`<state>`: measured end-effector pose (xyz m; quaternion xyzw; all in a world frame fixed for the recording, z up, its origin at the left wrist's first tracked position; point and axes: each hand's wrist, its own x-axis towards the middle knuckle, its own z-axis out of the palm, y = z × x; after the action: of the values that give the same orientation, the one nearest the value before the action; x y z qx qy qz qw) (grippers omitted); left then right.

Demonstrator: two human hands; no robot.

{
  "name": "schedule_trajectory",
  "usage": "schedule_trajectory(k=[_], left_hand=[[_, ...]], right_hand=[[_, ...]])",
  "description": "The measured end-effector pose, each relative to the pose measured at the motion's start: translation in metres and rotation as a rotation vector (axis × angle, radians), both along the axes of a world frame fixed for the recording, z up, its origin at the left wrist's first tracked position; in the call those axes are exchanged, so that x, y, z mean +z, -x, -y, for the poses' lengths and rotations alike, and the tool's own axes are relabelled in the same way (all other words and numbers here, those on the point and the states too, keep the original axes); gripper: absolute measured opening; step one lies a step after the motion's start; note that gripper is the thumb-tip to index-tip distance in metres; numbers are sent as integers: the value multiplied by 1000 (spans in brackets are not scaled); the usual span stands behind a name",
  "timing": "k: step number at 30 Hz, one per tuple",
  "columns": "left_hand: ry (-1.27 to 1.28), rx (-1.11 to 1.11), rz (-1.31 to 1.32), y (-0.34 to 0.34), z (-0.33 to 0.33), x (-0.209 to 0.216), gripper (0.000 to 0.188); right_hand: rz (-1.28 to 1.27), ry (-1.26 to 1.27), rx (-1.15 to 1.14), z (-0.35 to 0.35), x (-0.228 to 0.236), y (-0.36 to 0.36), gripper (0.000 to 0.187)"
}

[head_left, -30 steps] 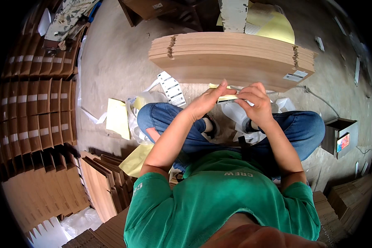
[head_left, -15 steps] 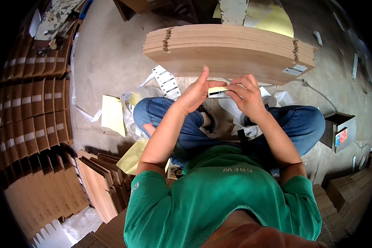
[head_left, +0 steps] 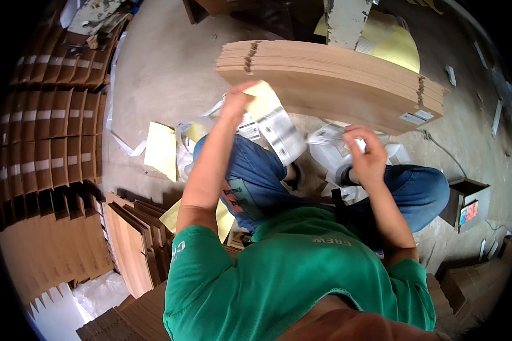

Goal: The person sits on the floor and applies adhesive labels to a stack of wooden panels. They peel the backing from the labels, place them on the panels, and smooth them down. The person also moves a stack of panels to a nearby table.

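My left hand [head_left: 236, 103] is raised in front of my left knee, its fingers closed on the top end of a label sheet [head_left: 282, 136]. The sheet hangs down to the right, smeared by motion, with a yellow part at the top and white printed labels below. In front of my other knee, my right hand [head_left: 368, 156] pinches a blurred white label [head_left: 326, 135] with dark print, apart from the sheet. Just beyond both hands lies a stack of brown boards [head_left: 330, 94] with notched edges and white stickers [head_left: 418, 116] near its right end.
Slotted brown racks [head_left: 51, 122] line the left side. Brown panels [head_left: 132, 244] lean by my left elbow. Yellow sheets [head_left: 161, 151] and white backing scraps [head_left: 324, 156] lie on the floor around my legs. A dark open box [head_left: 463, 204] with a cable stands right of my right knee.
My hands have moved apart: the left went left and up with the label sheet, the right went right and down with a label. The view has shifted slightly.
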<state>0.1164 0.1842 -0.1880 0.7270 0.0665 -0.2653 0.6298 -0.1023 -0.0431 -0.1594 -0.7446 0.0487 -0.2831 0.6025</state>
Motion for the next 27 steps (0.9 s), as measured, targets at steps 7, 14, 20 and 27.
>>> schedule_trajectory(k=[7,14,20,27], left_hand=[[-1088,88,755,-91,-94,-19,27],[-268,208,157,-109,-67,-42,48],[-353,224,190,-105,-66,-35,48],[-309,190,179,-100,-82,-42,50]], right_hand=[[-326,191,-93,32,-39,12,23],[-393,204,-102,42,-41,26,23],[-408,49,-148,62,-44,35,18],[-313,-107,-252,101,-35,45,18]])
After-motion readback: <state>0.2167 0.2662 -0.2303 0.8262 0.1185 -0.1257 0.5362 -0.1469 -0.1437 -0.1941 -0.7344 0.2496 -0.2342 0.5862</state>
